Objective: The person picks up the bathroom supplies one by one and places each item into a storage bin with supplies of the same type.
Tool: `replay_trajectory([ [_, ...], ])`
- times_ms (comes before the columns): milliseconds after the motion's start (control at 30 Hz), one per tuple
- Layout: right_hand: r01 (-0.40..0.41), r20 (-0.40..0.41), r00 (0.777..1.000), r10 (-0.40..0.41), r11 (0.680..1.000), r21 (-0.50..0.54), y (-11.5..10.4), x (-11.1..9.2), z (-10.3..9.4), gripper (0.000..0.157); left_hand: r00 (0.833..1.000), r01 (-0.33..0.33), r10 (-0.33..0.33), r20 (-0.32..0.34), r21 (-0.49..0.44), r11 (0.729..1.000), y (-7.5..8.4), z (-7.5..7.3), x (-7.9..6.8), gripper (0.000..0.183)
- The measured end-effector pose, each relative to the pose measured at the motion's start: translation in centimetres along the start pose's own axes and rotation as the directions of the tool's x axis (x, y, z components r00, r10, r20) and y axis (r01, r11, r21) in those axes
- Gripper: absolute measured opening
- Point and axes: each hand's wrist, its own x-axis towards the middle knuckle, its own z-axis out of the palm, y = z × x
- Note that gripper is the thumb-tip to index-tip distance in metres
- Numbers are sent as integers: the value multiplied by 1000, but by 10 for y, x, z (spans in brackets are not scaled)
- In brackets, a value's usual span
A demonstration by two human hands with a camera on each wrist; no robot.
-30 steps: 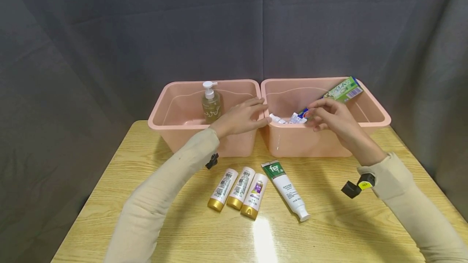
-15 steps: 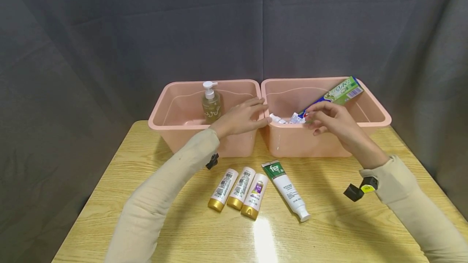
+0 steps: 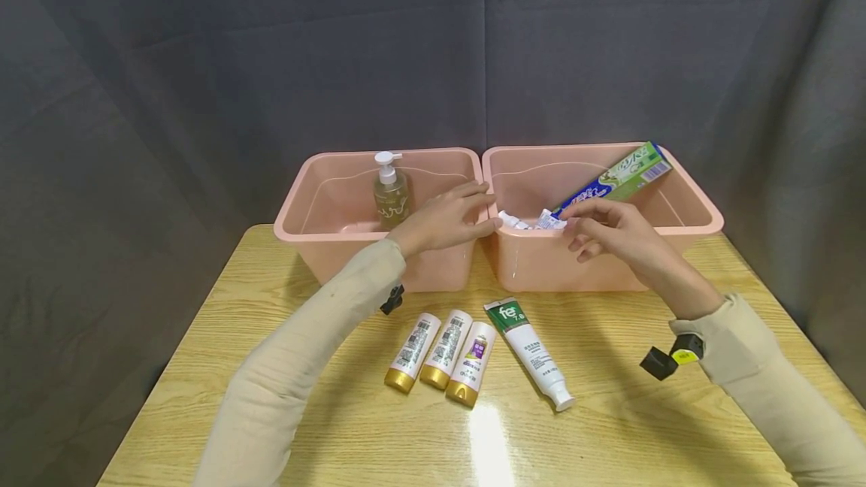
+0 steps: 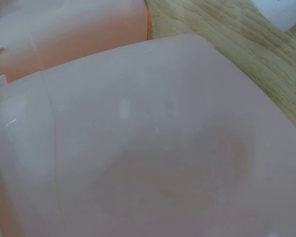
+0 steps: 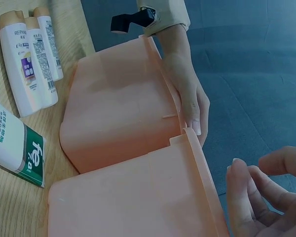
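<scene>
Dark cloth point(image 3: 271, 58) backs the right bin point(image 3: 555, 265) (box point(image 3: 625, 177), white items point(image 3: 551, 221) inside), empty right hand point(image 3: 616, 233) loose at its front rim, relaxed left hand point(image 3: 449, 220) on the adjoining left bin point(image 3: 440, 269) with its pump bottle point(image 3: 392, 198).

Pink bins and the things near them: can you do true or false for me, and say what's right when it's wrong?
1. A pump bottle stands in the left bin. True.
2. The pump bottle has a black top. False: it is white.
3. Three gold-capped bottles lie on the table. True.
4. The gold-capped bottles lie behind the left bin. False: they lie in front.
5. The left hand is where the left bin meets the right bin. True.
6. The right bin is blue. False: it is pink.
</scene>
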Motion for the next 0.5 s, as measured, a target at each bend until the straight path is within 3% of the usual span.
replay_trajectory([
  [500, -22, 65, 998, 27, 997, -77, 3, -5, 2, 28, 1000, 0, 0, -4, -4, 1000, -1, 0, 1, 62],
])
